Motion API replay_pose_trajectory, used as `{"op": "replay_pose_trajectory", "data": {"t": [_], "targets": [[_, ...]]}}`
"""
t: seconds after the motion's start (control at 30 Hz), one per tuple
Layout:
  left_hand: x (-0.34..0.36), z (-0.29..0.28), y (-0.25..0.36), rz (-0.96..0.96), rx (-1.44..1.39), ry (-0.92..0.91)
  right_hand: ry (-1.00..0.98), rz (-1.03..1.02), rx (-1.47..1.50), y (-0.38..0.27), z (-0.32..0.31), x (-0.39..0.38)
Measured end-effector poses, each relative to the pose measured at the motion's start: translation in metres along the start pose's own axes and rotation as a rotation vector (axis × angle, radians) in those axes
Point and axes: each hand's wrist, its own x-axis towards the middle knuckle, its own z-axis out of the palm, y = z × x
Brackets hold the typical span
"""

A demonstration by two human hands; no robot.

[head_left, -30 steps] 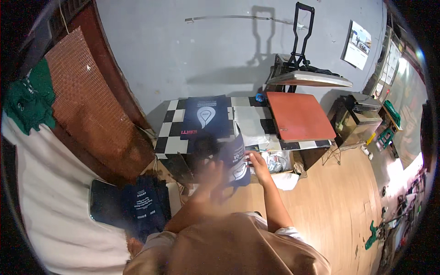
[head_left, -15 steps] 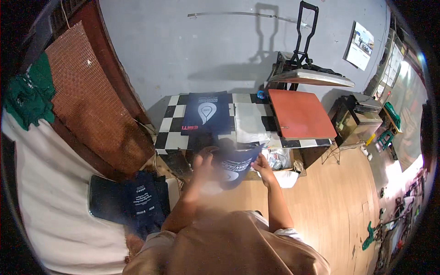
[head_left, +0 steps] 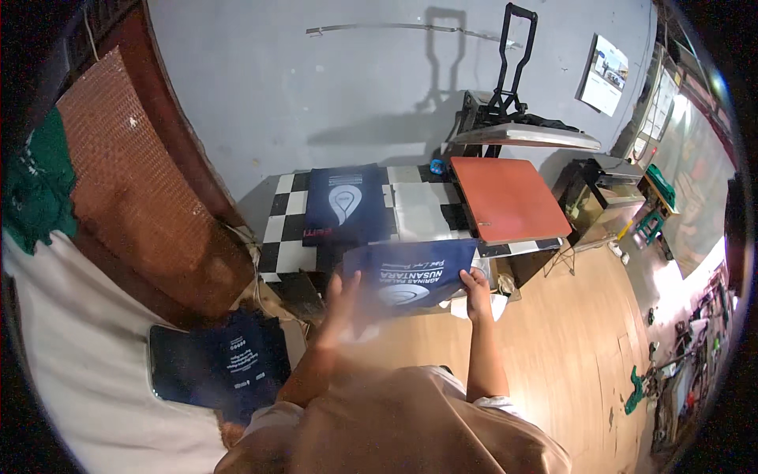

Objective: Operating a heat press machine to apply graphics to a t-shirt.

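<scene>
A navy printed fabric piece (head_left: 412, 272) with white lettering and a pale emblem is held up in front of me, spread between both hands. My left hand (head_left: 343, 296) grips its left edge, partly blurred. At the right edge, my right hand (head_left: 476, 291) pinches it between thumb and fingers. Behind it, a similar navy piece (head_left: 345, 207) with a white drop-shaped emblem and red print lies flat on the black-and-white checkered table (head_left: 278, 251). Beside that piece is a whitish sheet (head_left: 422, 212). The held fabric hides part of the table's front edge.
A heat press stands at the table's right, with an orange-red pad (head_left: 509, 197), a raised upper plate (head_left: 525, 137) and a black lever handle (head_left: 517, 55). To my lower left lies a pile of dark printed fabric (head_left: 241, 359). A glass tank (head_left: 608, 193) is farther right.
The held fabric has gone from curled and tilted to spread nearly flat and facing up. My right hand has shifted slightly right. The head view has turned a little.
</scene>
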Motion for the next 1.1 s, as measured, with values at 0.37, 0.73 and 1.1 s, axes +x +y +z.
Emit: {"op": "replay_pose_trajectory", "data": {"t": [0.37,0.73,1.1], "targets": [[0.024,-0.048,-0.114,-0.459,0.017,-0.009,0.116,-0.028,-0.146,-0.018,0.029,-0.002],[0.044,-0.050,-0.123,-0.304,-0.165,-0.017,0.149,0.016,-0.178,0.001,0.025,0.009],[0.021,0.021,-0.087,-0.288,-0.231,-0.055,0.155,-0.032,-0.230,-0.012,-0.054,0.015]]}}
